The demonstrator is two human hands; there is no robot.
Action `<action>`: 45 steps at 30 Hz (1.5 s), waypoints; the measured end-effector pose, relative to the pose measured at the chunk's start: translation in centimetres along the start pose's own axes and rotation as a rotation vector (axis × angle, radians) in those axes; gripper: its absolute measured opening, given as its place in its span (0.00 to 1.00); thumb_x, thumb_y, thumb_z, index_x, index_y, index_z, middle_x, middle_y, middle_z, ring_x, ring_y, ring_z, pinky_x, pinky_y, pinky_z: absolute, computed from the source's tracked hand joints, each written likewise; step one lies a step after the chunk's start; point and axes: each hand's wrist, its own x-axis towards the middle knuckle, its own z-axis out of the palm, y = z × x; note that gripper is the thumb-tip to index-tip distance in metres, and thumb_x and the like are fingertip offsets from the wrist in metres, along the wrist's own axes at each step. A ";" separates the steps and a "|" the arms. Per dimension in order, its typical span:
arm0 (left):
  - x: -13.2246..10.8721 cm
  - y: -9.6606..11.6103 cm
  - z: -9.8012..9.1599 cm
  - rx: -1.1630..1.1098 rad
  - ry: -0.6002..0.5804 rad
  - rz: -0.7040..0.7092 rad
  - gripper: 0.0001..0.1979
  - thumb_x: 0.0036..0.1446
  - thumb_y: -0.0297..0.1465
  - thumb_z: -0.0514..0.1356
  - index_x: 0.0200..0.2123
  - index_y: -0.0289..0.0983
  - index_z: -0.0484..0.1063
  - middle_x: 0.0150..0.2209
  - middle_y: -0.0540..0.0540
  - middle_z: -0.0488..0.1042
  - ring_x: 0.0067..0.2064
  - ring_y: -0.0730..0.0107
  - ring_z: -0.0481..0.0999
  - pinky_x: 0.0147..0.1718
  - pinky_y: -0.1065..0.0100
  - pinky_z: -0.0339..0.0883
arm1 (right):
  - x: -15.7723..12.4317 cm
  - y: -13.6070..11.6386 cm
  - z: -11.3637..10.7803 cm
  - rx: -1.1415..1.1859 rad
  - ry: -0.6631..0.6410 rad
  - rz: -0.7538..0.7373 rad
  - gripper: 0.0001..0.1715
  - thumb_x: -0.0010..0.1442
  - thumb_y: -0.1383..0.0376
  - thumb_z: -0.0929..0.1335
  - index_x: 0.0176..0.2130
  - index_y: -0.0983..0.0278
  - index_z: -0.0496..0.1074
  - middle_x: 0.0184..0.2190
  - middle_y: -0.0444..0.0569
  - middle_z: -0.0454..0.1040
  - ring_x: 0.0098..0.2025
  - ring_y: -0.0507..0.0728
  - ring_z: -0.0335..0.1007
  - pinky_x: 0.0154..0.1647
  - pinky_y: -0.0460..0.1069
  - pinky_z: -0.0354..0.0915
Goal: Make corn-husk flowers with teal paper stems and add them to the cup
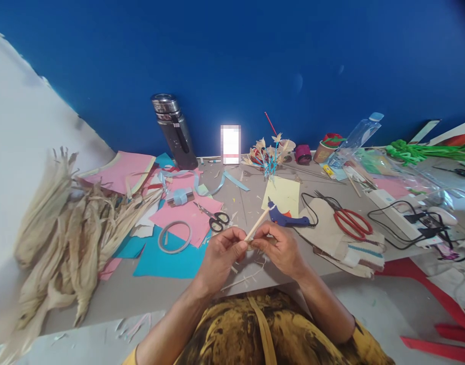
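Just above the table's front edge, my left hand (223,252) and my right hand (281,248) meet, thumbs and forefingers pinched on a pale narrow strip (258,223). It slants up to the right, and its lower end is hidden by my fingers; whether it is husk or wood I cannot tell. Behind the strip's upper end lies a blue hot glue gun (287,218), partly on a pale yellow paper (287,195). Black-handled scissors (218,221) rest left of my hands. Thin pale scraps (247,279) lie beneath them.
Dried corn husks (80,243) cover the left side, beside coloured paper (167,266) and a tape roll (160,238). A flask (175,134) and husk flowers (270,157) stand behind. Red-handled scissors (353,224) lie on a work glove (323,223); a power strip (392,213) is farther right.
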 end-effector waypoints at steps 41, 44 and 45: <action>-0.5 -0.4 -0.5 0.150 0.258 0.330 0.11 0.53 0.36 0.69 0.23 0.37 0.77 0.24 0.50 0.68 0.21 0.79 0.59 0.18 0.72 0.52 | 0.0 -0.7 1.2 -0.090 0.076 -0.054 0.14 0.65 0.57 0.70 0.30 0.61 0.74 0.25 0.45 0.74 0.27 0.53 0.67 0.29 0.47 0.63; -0.2 0.3 -1.2 -0.057 0.268 0.278 0.10 0.54 0.38 0.68 0.33 0.37 0.81 0.27 0.50 0.69 0.20 0.81 0.56 0.18 0.73 0.50 | 0.0 -1.2 0.6 -0.090 0.086 -0.055 0.13 0.64 0.57 0.70 0.30 0.61 0.73 0.25 0.45 0.73 0.27 0.53 0.67 0.29 0.47 0.63; 0.0 0.6 -1.4 -0.138 0.278 0.248 0.12 0.53 0.39 0.68 0.37 0.38 0.81 0.28 0.50 0.70 0.20 0.82 0.55 0.18 0.74 0.50 | 0.1 -1.3 0.4 -0.081 0.100 -0.033 0.13 0.64 0.57 0.70 0.30 0.62 0.73 0.25 0.44 0.73 0.27 0.52 0.67 0.29 0.47 0.63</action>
